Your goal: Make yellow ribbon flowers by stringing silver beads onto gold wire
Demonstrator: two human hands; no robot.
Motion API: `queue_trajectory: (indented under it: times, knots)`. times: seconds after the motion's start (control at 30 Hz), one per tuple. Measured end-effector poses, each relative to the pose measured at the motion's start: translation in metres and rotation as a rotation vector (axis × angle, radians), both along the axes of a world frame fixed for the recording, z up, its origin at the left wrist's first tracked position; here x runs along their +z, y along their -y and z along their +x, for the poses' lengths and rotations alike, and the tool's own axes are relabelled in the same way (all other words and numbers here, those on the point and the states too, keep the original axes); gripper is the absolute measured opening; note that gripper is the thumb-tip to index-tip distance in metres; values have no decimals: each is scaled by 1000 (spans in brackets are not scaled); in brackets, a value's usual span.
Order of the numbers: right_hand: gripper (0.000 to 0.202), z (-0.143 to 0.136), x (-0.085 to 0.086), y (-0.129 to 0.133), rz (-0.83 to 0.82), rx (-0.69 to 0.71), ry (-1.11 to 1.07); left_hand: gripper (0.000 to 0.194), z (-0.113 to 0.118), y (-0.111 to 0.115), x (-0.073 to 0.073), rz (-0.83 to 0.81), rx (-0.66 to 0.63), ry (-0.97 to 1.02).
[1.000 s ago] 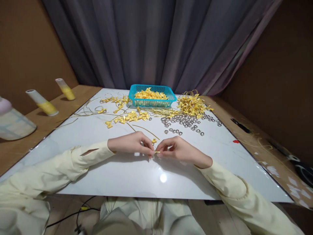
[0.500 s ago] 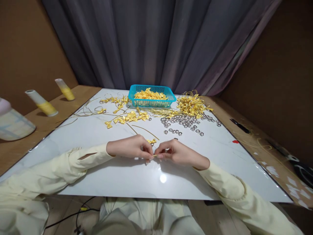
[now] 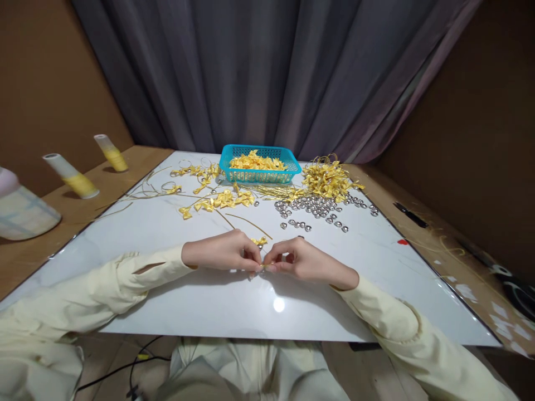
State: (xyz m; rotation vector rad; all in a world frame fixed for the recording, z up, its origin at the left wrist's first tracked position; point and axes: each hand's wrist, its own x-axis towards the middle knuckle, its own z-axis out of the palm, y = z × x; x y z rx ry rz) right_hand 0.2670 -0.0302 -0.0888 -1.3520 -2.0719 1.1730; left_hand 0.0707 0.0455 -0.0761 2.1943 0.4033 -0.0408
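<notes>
My left hand (image 3: 232,252) and my right hand (image 3: 303,259) meet above the white tabletop, fingertips nearly touching. Both are closed in a pinch on a thin gold cord (image 3: 263,266), of which only a short bit shows between the fingers. Just behind the fingertips lies a yellow ribbon bow (image 3: 259,241), partly hidden by my left hand. Two loose pieces of gold cord (image 3: 249,223) rest a little farther back. Beyond them, more yellow bows (image 3: 225,200) lie in a loose row.
A turquoise basket (image 3: 259,177) of yellow bows stands at the back. Right of it are a heap of bows with gold cords (image 3: 328,177) and scattered silver heart-shaped beads (image 3: 320,206). Yellow-wound spools (image 3: 75,179) and a pale container (image 3: 25,210) stand left; a black pen-like tool (image 3: 410,214) lies right.
My fingertips have drawn slightly closer together, and less of the gold cord shows between them. Everything else on the table has stayed in place.
</notes>
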Motion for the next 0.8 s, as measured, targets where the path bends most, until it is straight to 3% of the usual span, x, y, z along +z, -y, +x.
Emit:
queue_trajectory:
  times: [0.47, 0.8]
  knots:
    - [16, -2, 1, 0, 64, -26, 29, 19, 0, 1, 0, 36, 15, -2]
    - [15, -4, 4, 0, 109, -77, 40, 19, -1, -2, -2, -30, 69, 21]
